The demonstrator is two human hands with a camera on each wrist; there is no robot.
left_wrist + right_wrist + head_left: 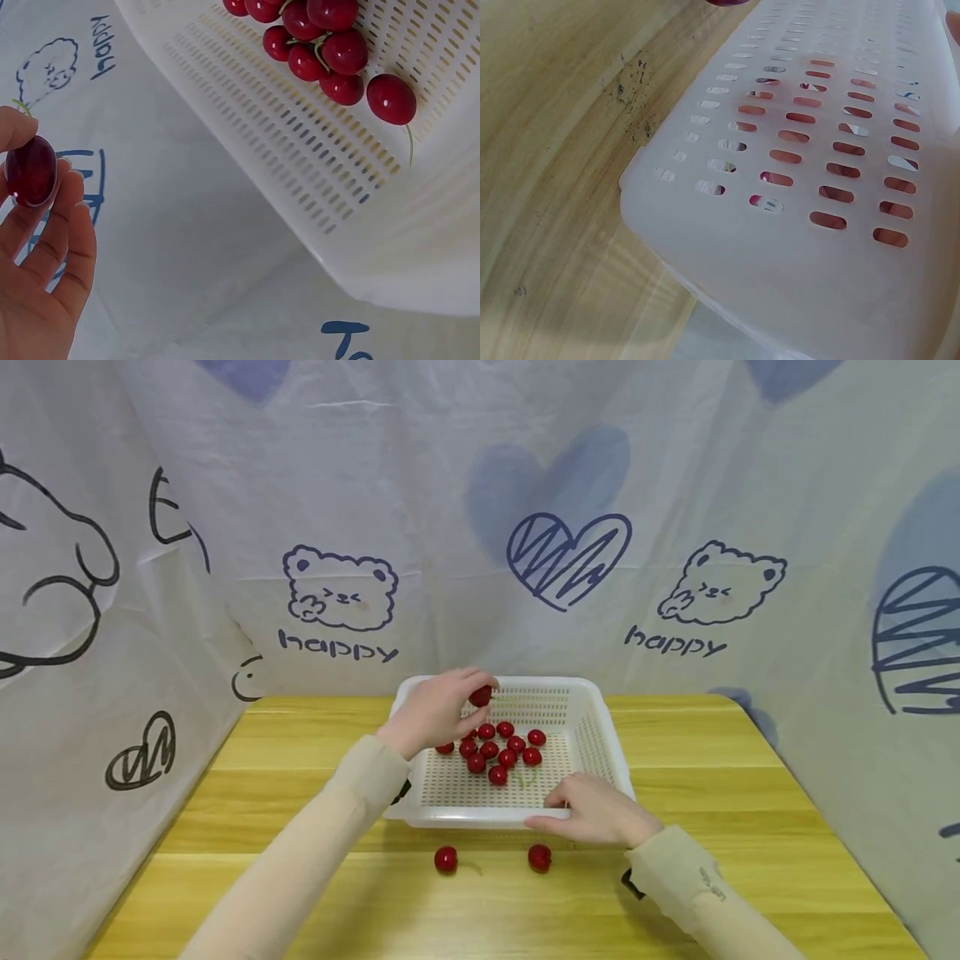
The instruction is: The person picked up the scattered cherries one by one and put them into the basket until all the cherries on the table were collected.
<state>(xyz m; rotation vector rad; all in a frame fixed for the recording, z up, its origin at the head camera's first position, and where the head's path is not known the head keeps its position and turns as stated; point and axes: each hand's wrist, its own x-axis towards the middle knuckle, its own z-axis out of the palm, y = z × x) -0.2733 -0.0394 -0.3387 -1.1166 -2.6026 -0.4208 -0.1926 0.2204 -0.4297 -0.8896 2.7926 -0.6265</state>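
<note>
My left hand [442, 706] pinches a dark red cherry [480, 696] between thumb and fingertips, over the far left part of a white plastic basket [468, 817]. In the left wrist view the held cherry [31, 171] shows a short green stem at the thumb. Several cherries [489, 750] lie together on the basket's floor. With its thumb outside and its fingers inside, my right hand [600, 810] grips the basket's near rim. Through the slots of the basket wall [705, 247], parts of those fingers show in the right wrist view.
On the wooden table [697, 777], in front of the basket, lie two loose cherries, one on the left [446, 860] with a stem and one on the right [539, 858]. A printed cloth [450, 527] hangs behind the table and along its sides.
</note>
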